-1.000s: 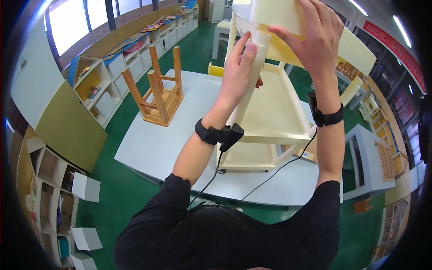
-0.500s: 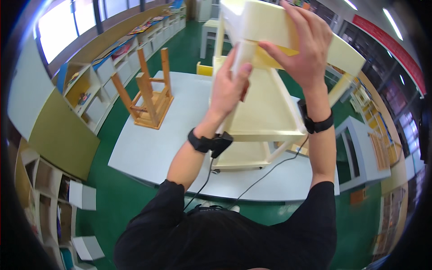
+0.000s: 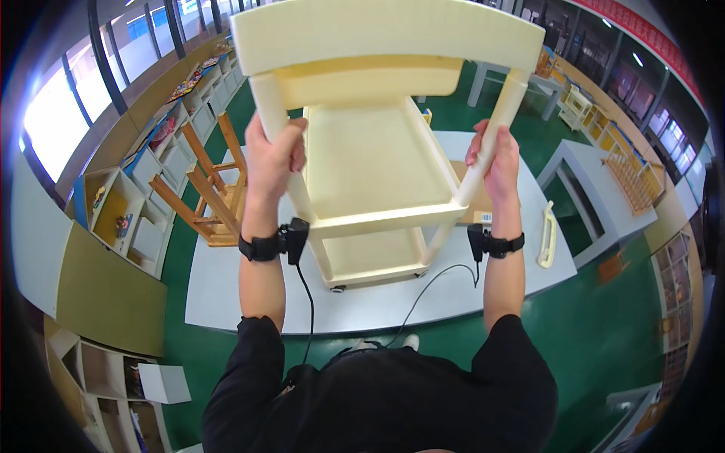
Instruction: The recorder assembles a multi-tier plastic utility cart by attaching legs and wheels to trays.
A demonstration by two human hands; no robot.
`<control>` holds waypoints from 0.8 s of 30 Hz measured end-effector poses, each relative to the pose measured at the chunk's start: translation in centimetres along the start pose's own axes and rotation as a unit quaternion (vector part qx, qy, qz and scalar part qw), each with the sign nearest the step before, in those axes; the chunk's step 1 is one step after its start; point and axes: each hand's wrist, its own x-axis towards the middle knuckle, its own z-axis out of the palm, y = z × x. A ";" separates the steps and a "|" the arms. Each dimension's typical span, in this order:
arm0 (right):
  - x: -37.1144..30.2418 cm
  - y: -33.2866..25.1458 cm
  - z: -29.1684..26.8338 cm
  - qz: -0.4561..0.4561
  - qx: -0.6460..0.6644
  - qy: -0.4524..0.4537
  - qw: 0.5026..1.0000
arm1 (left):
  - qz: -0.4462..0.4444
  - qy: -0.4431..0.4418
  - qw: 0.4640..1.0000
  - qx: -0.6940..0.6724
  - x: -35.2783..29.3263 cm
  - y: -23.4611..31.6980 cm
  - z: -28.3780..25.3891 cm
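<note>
A cream plastic trolley (image 3: 370, 166) with stacked shelves and small casters stands on the light grey table (image 3: 226, 302), its broad upper panel (image 3: 393, 34) closest to me. My left hand (image 3: 276, 158) is closed round its left upright post, below that panel. On the opposite side my right hand (image 3: 497, 162) wraps the right post, thumb and fingers on either side of it. Black straps with small boxes and cables sit on both wrists. To the right of my right forearm lies a loose cream curved handle (image 3: 547, 235).
An upturned wooden stool (image 3: 215, 192) rests on the table's left part. Brown cardboard (image 3: 479, 198) lies behind my right wrist. A grey table (image 3: 596, 189) stands off to the right, and low shelves (image 3: 124, 219) line the left wall. The floor is green.
Both hands have shifted from the trolley's upper corner down to its two posts, one on each side. The upper panel now faces me more squarely, and the loose handle has come into view.
</note>
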 end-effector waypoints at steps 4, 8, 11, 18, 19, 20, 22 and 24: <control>-0.2 -0.7 4.7 0.021 0.007 -0.039 0.999 | 0.001 0.006 1.000 -0.022 3.0 -0.2 -4.7; -2.5 -0.8 9.8 0.024 0.008 -0.119 0.993 | 0.010 0.019 1.000 -0.022 4.8 -1.1 -9.7; -3.9 -0.8 13.9 0.017 0.006 -0.179 0.984 | 0.032 0.095 0.993 0.066 6.1 -1.0 -12.2; -3.1 -1.8 18.3 -0.180 -0.253 -0.239 0.920 | 0.112 0.095 0.899 0.414 7.1 -1.7 -22.2; -2.7 -1.7 17.5 -0.199 -0.231 -0.170 0.937 | 0.138 0.088 0.861 0.481 6.1 -1.5 -24.8; -2.1 -1.2 15.0 -0.213 -0.228 -0.089 0.946 | 0.120 0.121 0.884 0.434 4.5 -1.6 -22.9; 0.1 0.2 9.4 -0.271 -0.229 0.146 0.923 | 0.130 0.161 0.924 0.321 -1.4 -0.2 -16.8; 4.2 2.3 3.1 -0.347 -0.277 0.313 0.839 | 0.134 0.171 0.939 0.267 -7.9 0.6 -12.4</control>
